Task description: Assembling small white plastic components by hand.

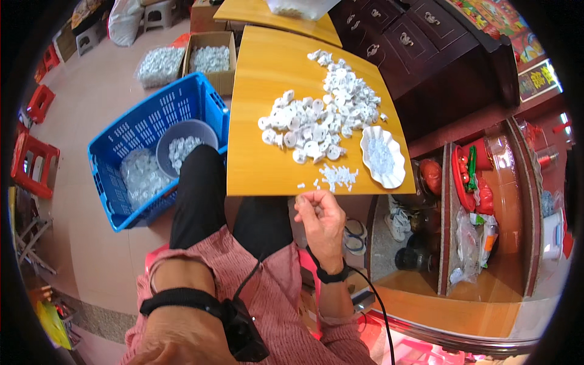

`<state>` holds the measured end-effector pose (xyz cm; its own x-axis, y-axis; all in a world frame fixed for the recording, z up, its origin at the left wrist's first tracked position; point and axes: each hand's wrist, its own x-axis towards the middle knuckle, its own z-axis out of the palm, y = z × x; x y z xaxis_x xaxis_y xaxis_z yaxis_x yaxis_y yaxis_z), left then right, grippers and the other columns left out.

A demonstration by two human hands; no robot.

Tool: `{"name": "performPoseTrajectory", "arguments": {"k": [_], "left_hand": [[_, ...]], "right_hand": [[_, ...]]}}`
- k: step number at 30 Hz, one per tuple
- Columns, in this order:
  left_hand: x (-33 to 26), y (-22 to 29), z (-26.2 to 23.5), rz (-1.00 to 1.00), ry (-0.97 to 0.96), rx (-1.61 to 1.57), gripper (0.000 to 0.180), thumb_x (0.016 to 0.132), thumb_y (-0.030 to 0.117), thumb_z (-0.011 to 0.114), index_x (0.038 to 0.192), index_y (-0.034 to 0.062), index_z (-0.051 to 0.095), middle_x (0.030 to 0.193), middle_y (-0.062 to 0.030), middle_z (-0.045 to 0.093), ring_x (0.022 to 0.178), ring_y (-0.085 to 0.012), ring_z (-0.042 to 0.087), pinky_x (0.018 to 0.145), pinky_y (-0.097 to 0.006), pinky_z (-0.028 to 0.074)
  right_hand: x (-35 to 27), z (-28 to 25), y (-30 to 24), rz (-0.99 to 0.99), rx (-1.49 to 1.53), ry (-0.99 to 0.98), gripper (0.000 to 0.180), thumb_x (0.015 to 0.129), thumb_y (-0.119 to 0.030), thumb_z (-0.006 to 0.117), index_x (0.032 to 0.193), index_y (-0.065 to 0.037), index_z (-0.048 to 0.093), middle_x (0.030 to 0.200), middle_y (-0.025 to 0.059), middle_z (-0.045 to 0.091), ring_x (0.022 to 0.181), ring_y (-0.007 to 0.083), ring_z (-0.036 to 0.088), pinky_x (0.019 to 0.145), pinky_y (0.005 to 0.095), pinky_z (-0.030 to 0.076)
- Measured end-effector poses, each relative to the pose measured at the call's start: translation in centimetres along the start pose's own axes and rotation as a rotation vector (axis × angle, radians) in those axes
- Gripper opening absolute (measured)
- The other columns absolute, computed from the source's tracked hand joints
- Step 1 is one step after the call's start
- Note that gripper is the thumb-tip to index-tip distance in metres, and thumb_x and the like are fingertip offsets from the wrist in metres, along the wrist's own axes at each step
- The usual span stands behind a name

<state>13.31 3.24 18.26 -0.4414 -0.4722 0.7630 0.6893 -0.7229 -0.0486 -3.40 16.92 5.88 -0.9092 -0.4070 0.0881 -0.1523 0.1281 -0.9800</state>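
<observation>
My right hand (322,225) is at the table's near edge, its fingers curled into a pinch; whatever they hold, if anything, is too small to make out. Just beyond it lies a little heap of small white plastic pieces (339,176). To its right a white scalloped dish (398,173) holds more small, pale pieces. Farther back spreads a big pile of round white plastic parts (316,125). My left hand (179,351) is raised close at the lower edge, cut off by the picture, so its fingers are hidden.
The yellow wooden table (252,79) stands over my knees. On the left, a blue crate (115,182) holds a grey bowl (210,134) of white parts. Behind it is a cardboard box (219,82) of parts. A dark cabinet (450,79) and open shelves (447,243) border the right side.
</observation>
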Motion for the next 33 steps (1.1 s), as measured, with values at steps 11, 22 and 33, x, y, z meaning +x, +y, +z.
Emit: {"name": "performPoseTrajectory", "arguments": {"k": [11, 22, 33], "left_hand": [[3.3, 3.8, -0.8, -0.081, 0.003, -0.265, 0.025, 0.091, 0.007, 0.059, 0.072, -0.0092, 0.063, 0.078, -0.0227, 0.062, 0.076, -0.0348, 0.063, 0.071, -0.055, 0.057], [1.8, 5.0, 2.2, -0.099, 0.009, -0.092, 0.022, 0.094, 0.004, 0.050, 0.084, -0.0109, 0.062, 0.092, -0.0224, 0.060, 0.088, -0.0376, 0.057, 0.083, -0.055, 0.049], [-0.4, 7.0, 3.6, -0.071, -0.101, -0.090, 0.028, 0.098, 0.007, 0.044, 0.099, -0.0139, 0.062, 0.112, -0.0240, 0.059, 0.110, -0.0418, 0.051, 0.099, -0.056, 0.039]], "right_hand": [[0.0, -0.1, 0.1, -0.027, -0.043, -0.021, 0.012, 0.093, -0.011, 0.066, 0.093, 0.000, 0.061, 0.075, 0.0021, 0.064, 0.063, 0.0065, 0.059, 0.056, 0.0225, 0.049], [0.0, -0.3, -0.2, -0.004, -0.092, 0.000, 0.012, 0.093, -0.009, 0.066, 0.092, 0.002, 0.061, 0.077, 0.0018, 0.063, 0.065, 0.0059, 0.058, 0.057, 0.0213, 0.049], [0.2, -0.4, 0.2, 0.016, -0.155, -0.016, 0.011, 0.093, -0.009, 0.067, 0.091, 0.001, 0.061, 0.075, 0.0031, 0.064, 0.064, 0.0069, 0.059, 0.057, 0.0228, 0.050]]}}
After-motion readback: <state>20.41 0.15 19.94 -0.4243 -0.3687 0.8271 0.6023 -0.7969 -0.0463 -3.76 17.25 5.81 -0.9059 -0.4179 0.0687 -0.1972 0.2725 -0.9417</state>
